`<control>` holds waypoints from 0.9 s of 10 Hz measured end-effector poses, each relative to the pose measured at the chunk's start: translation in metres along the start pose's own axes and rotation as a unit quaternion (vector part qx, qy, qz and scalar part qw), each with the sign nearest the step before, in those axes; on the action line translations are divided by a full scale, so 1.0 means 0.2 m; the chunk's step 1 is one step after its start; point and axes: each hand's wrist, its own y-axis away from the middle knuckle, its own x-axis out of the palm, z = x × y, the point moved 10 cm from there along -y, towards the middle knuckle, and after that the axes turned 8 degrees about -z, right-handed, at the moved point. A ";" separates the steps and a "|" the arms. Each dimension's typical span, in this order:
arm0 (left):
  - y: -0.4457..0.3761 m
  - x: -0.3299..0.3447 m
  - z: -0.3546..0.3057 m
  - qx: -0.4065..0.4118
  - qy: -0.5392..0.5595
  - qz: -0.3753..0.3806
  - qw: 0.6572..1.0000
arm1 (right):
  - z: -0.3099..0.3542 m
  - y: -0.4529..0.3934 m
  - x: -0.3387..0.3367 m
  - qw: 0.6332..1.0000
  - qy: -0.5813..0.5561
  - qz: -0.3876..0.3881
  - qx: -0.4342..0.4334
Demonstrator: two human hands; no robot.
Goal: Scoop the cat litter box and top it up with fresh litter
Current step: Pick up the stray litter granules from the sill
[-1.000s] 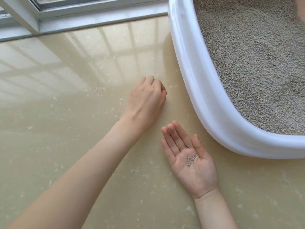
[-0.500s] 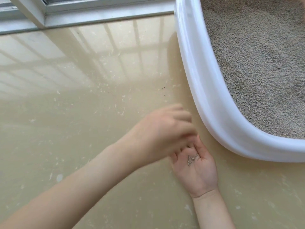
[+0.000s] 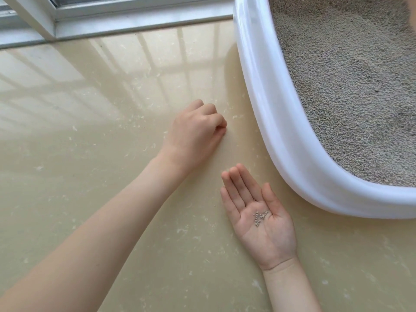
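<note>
The litter box [image 3: 290, 140] sits on the floor [image 3: 112, 154] at the top right. It is white, smooth and shiny, with a thick round rim that curves. Inside is the litter [image 3: 351, 91], a bed of tiny gray grains that looks bumpy and a bit uneven.

Just beside the box, near its round corner, the right hand [image 3: 261, 221] lies with its back on the floor and its palm up. Its grip is loose: the fingers are straight and close together. A small pile of litter grains [image 3: 259, 216] rests in the middle of the palm.

The left hand [image 3: 198, 134] is farther up the floor, near the box but not touching it. Its fingers are curled under and the fingertips meet the floor. I cannot tell if this grip has a grain pinched in it.

The floor is tan, hard and glossy, with little pale flecks. A pale window frame [image 3: 74, 21] runs along the top, and its bars shine back in the floor.
</note>
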 end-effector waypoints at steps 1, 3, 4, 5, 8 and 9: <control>-0.01 0.03 -0.02 0.015 -0.052 0.003 0.999 | 0.00 0.00 0.02 1.000 0.005 0.007 -0.009; -0.03 0.04 0.01 -0.030 -0.073 0.017 0.997 | 0.00 0.00 0.02 1.000 0.011 0.016 -0.014; -0.03 0.01 0.13 -0.115 -0.033 0.006 0.993 | 0.00 0.00 0.02 1.000 0.009 0.014 -0.012; -0.04 0.06 0.13 -0.106 -0.023 0.035 0.993 | 0.00 0.00 0.01 1.000 0.005 0.010 -0.008; -0.10 0.08 0.05 -0.029 -0.075 0.049 0.996 | 0.00 0.00 0.00 1.000 0.003 -0.010 -0.005; -0.08 0.11 0.01 0.050 -0.098 0.046 0.993 | 0.00 0.00 0.00 1.000 0.010 -0.013 -0.016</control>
